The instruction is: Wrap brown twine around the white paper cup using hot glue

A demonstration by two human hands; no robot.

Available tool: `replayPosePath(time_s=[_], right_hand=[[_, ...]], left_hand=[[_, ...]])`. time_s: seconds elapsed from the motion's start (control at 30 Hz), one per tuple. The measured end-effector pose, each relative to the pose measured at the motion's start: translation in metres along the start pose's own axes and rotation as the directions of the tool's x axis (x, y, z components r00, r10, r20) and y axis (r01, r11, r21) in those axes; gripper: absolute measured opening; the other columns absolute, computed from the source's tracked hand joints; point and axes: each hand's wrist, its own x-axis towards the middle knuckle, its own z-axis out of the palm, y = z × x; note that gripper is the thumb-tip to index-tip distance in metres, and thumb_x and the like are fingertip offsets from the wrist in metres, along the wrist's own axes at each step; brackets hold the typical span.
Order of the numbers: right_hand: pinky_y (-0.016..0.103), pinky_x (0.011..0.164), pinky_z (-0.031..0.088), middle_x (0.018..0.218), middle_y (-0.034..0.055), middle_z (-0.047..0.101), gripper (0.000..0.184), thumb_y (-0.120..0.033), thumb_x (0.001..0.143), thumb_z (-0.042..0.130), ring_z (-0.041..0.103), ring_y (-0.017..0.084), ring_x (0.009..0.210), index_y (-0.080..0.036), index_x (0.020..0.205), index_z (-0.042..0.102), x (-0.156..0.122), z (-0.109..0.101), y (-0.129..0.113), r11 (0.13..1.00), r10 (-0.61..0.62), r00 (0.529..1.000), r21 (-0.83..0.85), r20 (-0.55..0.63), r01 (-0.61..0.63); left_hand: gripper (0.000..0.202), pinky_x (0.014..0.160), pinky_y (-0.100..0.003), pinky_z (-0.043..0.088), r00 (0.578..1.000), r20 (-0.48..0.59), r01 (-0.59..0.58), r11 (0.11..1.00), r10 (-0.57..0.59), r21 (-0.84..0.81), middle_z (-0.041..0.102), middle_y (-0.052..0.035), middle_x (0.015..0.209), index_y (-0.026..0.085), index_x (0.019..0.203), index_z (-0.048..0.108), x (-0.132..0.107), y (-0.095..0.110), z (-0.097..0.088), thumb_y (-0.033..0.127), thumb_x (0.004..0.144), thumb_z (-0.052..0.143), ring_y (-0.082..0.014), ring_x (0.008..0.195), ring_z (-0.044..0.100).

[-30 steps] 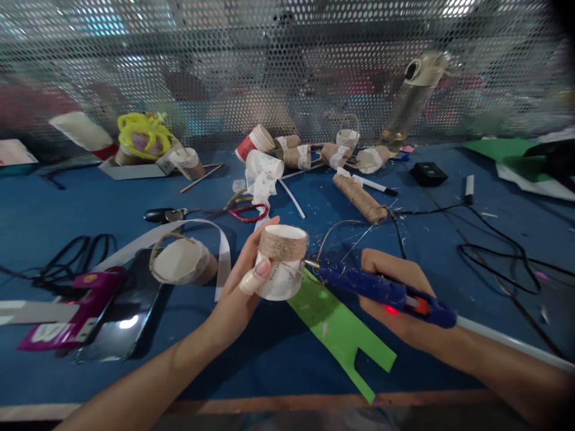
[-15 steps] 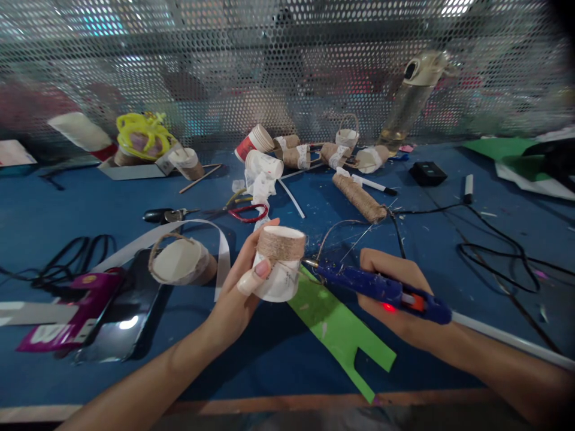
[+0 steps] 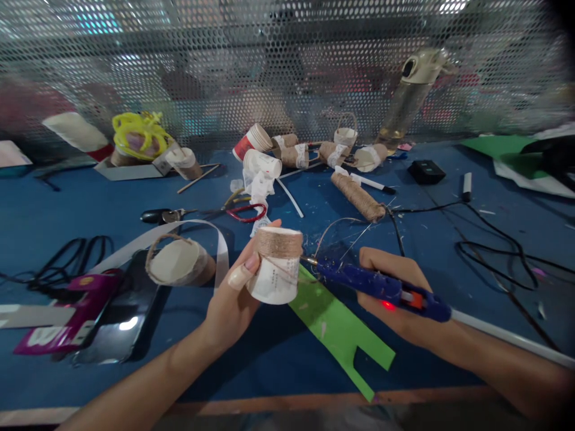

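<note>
My left hand is closed round the side of a white paper cup, its thumb on the front. Brown twine is wound round the cup's upper part, just under the rim. In my right hand is a blue hot glue gun, with a long white glue stick out of its back and a red light glowing. The nozzle points at the cup's right side, close to it; whether they touch I cannot tell. A loose strand of twine runs from the cup toward the twine roll.
A green cut piece lies below the cup. Left are a small handled basket, a phone and a purple packet. Scissors, twine-wrapped cups and a bottle stand or lie farther back, before a perforated metal screen.
The cup has turned in my left hand, and printed marks now show on its front. My left thumb has shifted left. The glue gun has hardly moved.
</note>
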Motion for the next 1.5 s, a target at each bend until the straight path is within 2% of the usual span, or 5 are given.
replayPosePath(time_s=[0.17,0.43,0.57,0.97,1.5], right_hand=[[0.026,0.049,0.028,0.063,-0.0079,0.042,0.028,-0.010,0.079,0.063,0.038,0.009,0.054,-0.023,0.068,0.040,-0.0011,0.0001,-0.0019,1.000,0.013,1.000,-0.002,0.014,-0.013],[0.025,0.051,0.028,0.064,-0.0077,0.041,0.030,-0.010,0.078,0.062,0.038,0.008,0.055,-0.022,0.068,0.038,-0.0017,-0.0004,-0.0046,1.000,-0.013,1.000,-0.003,0.002,0.013],[0.025,0.051,0.029,0.064,-0.0075,0.042,0.029,-0.008,0.078,0.062,0.039,0.008,0.055,-0.022,0.067,0.039,-0.0004,0.0000,-0.0044,1.000,0.021,1.000,0.005,0.014,-0.021],[0.026,0.053,0.029,0.064,-0.0072,0.041,0.030,-0.014,0.079,0.064,0.038,0.009,0.055,-0.023,0.069,0.038,0.0003,0.0008,-0.0040,0.999,-0.052,0.999,0.001,0.009,0.052],[0.027,0.052,0.028,0.065,-0.0071,0.042,0.028,-0.011,0.081,0.063,0.039,0.010,0.056,-0.023,0.069,0.040,-0.0014,0.0001,-0.0033,1.000,0.011,1.000,0.015,0.021,-0.011]], left_hand=[[0.044,0.083,-0.029,0.056,0.996,-0.037,-0.080,0.996,0.081,0.033,0.071,-0.0022,0.125,0.031,0.132,0.070,0.0007,-0.0009,0.0024,0.044,0.090,0.071,-0.0211,0.101,0.068],[0.039,0.087,-0.030,0.055,0.995,0.010,-0.099,0.995,0.100,-0.017,0.072,-0.0015,0.119,0.030,0.125,0.074,0.0035,-0.0031,0.0005,0.043,0.089,0.072,-0.0212,0.103,0.067],[0.040,0.090,-0.028,0.054,0.995,0.018,-0.093,0.995,0.094,-0.033,0.071,-0.0012,0.124,0.031,0.126,0.074,0.0037,-0.0012,0.0010,0.043,0.088,0.071,-0.0219,0.110,0.065],[0.042,0.084,-0.029,0.055,0.998,0.000,-0.055,0.998,0.055,0.030,0.073,-0.0038,0.120,0.029,0.129,0.073,0.0027,-0.0024,0.0028,0.042,0.089,0.071,-0.0218,0.103,0.068],[0.041,0.083,-0.029,0.057,0.997,-0.044,-0.069,0.998,0.069,0.007,0.073,-0.0050,0.118,0.025,0.127,0.073,0.0012,0.0028,0.0081,0.038,0.088,0.072,-0.0231,0.101,0.069]])
